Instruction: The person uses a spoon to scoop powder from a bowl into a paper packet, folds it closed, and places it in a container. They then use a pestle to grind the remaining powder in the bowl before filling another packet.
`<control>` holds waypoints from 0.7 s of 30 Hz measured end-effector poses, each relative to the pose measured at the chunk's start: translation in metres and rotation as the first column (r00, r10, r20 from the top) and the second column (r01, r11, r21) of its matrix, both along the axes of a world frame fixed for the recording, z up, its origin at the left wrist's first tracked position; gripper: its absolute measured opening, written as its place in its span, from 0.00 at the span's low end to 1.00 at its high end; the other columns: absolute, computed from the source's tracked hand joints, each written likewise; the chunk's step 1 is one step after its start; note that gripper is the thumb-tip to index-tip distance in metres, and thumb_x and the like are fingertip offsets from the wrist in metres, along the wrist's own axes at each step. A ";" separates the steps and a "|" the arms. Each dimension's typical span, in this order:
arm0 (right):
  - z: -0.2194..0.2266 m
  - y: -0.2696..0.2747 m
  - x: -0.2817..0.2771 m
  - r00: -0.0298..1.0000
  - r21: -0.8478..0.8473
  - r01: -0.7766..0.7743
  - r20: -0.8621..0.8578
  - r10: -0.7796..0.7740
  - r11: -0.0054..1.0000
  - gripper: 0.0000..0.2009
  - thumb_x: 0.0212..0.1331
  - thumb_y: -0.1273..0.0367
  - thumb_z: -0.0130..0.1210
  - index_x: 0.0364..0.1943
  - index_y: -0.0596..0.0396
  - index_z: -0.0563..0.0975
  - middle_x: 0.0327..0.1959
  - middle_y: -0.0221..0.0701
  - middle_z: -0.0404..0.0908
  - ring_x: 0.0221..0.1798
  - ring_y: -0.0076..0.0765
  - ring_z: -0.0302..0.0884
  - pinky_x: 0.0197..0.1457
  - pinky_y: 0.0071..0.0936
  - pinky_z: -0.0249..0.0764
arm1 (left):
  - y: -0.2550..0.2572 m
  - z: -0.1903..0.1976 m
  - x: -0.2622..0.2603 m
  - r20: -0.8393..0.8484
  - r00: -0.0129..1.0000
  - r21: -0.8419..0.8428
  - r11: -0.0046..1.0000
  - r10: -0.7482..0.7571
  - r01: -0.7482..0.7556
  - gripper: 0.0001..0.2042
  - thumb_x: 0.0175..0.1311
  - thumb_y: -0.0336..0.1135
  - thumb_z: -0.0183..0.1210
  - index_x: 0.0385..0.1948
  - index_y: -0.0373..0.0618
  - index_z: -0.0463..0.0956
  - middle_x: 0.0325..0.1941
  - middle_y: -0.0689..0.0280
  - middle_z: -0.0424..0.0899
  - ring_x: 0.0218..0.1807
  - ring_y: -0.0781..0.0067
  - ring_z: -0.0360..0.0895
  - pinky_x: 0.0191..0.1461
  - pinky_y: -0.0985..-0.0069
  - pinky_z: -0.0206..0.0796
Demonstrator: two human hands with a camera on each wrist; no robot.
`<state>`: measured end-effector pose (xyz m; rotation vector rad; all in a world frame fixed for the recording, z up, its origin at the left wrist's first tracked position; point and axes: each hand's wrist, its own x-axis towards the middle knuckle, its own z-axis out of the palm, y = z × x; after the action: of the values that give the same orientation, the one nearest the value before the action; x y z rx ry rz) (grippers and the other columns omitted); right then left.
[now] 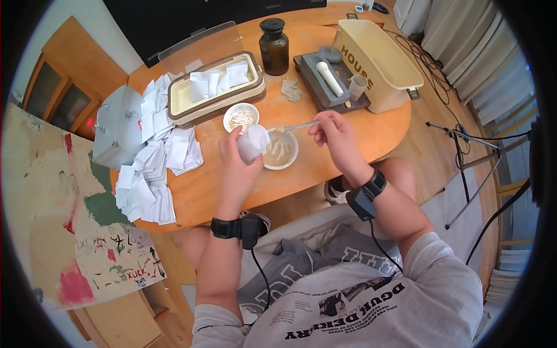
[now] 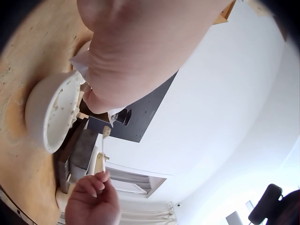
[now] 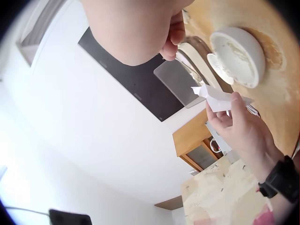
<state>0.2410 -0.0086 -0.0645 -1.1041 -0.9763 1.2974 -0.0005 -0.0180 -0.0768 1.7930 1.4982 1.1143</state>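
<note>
My left hand (image 1: 237, 165) holds a small white paper packet (image 1: 252, 145), its mouth spread toward the right, beside the larger white bowl (image 1: 296, 152). That bowl has pale residue smeared inside. In my right hand (image 1: 337, 138) is a thin spoon (image 1: 303, 124), pinched near its end and reaching left over the bowl. A pale brownish clump sits on the spoon's tip (image 2: 107, 131) in the left wrist view. The right wrist view shows the packet (image 3: 219, 99) pinched between thumb and fingers. Behind it stands a second white bowl (image 1: 226, 120) with pale flaky material.
Stacks of folded white packets (image 1: 152, 156) lie at left by a silver case (image 1: 119, 124). A cream box (image 1: 180, 107) holds more packets. Behind are a dark jar (image 1: 274, 49), a grey stone slab (image 1: 319, 87) with a white pestle (image 1: 329, 80), a plastic cup (image 1: 358, 87) and a cream bin (image 1: 400, 81).
</note>
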 end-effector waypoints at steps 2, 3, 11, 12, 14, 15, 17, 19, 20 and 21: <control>0.013 -0.003 -0.005 0.996 0.122 0.023 0.081 -0.033 0.992 0.07 0.73 0.70 0.49 0.44 0.59 0.77 0.31 0.33 0.83 0.31 0.27 0.78 0.36 0.24 0.75 | 0.000 0.000 0.002 -0.036 0.999 0.045 0.998 -0.030 0.032 0.35 0.54 0.25 0.65 0.67 0.44 0.61 0.60 0.52 0.66 0.65 0.48 0.66 0.70 0.59 0.61; 0.016 -0.008 -0.011 0.996 0.122 0.027 0.080 -0.037 0.992 0.07 0.73 0.70 0.49 0.44 0.59 0.77 0.31 0.33 0.83 0.31 0.27 0.78 0.36 0.24 0.75 | 0.000 0.001 0.003 -0.038 0.999 0.045 0.998 -0.033 0.035 0.35 0.54 0.25 0.65 0.67 0.44 0.61 0.60 0.52 0.66 0.65 0.48 0.66 0.70 0.59 0.61; 0.020 -0.030 -0.019 0.737 0.456 -0.187 0.650 -0.182 0.870 0.07 0.64 0.76 0.55 0.44 0.60 0.79 0.35 0.41 0.83 0.40 0.51 0.81 0.46 0.39 0.77 | 0.008 -0.019 -0.005 0.236 0.971 -0.021 0.999 -0.022 0.028 0.36 0.56 0.22 0.65 0.68 0.43 0.59 0.63 0.56 0.65 0.68 0.59 0.65 0.71 0.62 0.63; 0.012 -0.026 -0.017 0.690 0.426 -0.200 0.700 -0.182 0.882 0.07 0.64 0.75 0.55 0.44 0.60 0.79 0.35 0.41 0.83 0.41 0.52 0.81 0.47 0.40 0.77 | 0.010 -0.018 -0.007 0.236 0.972 -0.022 0.999 -0.024 0.030 0.36 0.56 0.22 0.65 0.68 0.43 0.59 0.63 0.56 0.65 0.68 0.59 0.65 0.71 0.62 0.63; -0.018 -0.018 -0.016 0.662 0.446 -0.280 0.731 -0.165 0.850 0.07 0.65 0.76 0.54 0.45 0.60 0.79 0.35 0.40 0.83 0.39 0.46 0.82 0.46 0.36 0.78 | 0.012 -0.013 -0.009 0.516 0.855 -0.112 0.994 0.053 0.007 0.36 0.58 0.21 0.64 0.69 0.43 0.57 0.67 0.58 0.64 0.71 0.64 0.63 0.73 0.64 0.63; -0.024 -0.016 -0.016 0.631 0.460 -0.363 0.761 -0.150 0.810 0.08 0.66 0.76 0.53 0.46 0.60 0.80 0.35 0.38 0.83 0.38 0.41 0.83 0.45 0.33 0.79 | 0.012 -0.012 -0.011 0.514 0.857 -0.113 0.994 0.049 0.011 0.36 0.58 0.21 0.64 0.69 0.43 0.57 0.67 0.58 0.64 0.71 0.64 0.63 0.73 0.64 0.63; -0.025 -0.016 -0.014 0.646 0.459 -0.429 0.758 -0.091 0.778 0.08 0.65 0.76 0.54 0.45 0.60 0.79 0.35 0.40 0.83 0.40 0.47 0.82 0.47 0.37 0.78 | 0.012 -0.011 -0.015 0.543 0.839 -0.108 0.994 0.038 0.024 0.36 0.59 0.21 0.64 0.70 0.44 0.56 0.69 0.59 0.62 0.72 0.65 0.62 0.74 0.65 0.62; -0.018 -0.016 -0.007 0.654 0.457 -0.502 0.756 -0.025 0.734 0.07 0.64 0.76 0.54 0.44 0.60 0.79 0.36 0.41 0.83 0.41 0.52 0.81 0.49 0.40 0.78 | 0.012 -0.010 -0.016 0.521 0.853 -0.098 0.995 0.038 0.016 0.36 0.60 0.19 0.62 0.70 0.42 0.55 0.68 0.58 0.64 0.69 0.66 0.66 0.69 0.68 0.65; -0.008 -0.016 0.001 0.647 0.404 -0.508 0.762 0.028 0.761 0.07 0.64 0.76 0.54 0.44 0.60 0.79 0.36 0.41 0.83 0.41 0.52 0.81 0.49 0.41 0.77 | 0.011 -0.010 -0.017 0.497 0.867 -0.088 0.996 0.035 0.010 0.35 0.60 0.17 0.61 0.70 0.40 0.54 0.67 0.57 0.67 0.66 0.67 0.69 0.65 0.70 0.69; -0.003 -0.015 0.006 0.640 0.349 -0.515 0.764 0.080 0.783 0.07 0.64 0.76 0.54 0.43 0.60 0.79 0.36 0.42 0.83 0.41 0.52 0.81 0.49 0.41 0.77 | 0.011 -0.009 -0.016 0.498 0.866 -0.088 0.996 0.040 0.005 0.35 0.60 0.17 0.61 0.70 0.40 0.54 0.67 0.57 0.67 0.66 0.67 0.69 0.65 0.70 0.69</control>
<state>0.2468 -0.0240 -0.0675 -1.0042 -2.0834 0.7029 -0.0169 -0.0071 -0.0862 1.2933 1.2229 1.3717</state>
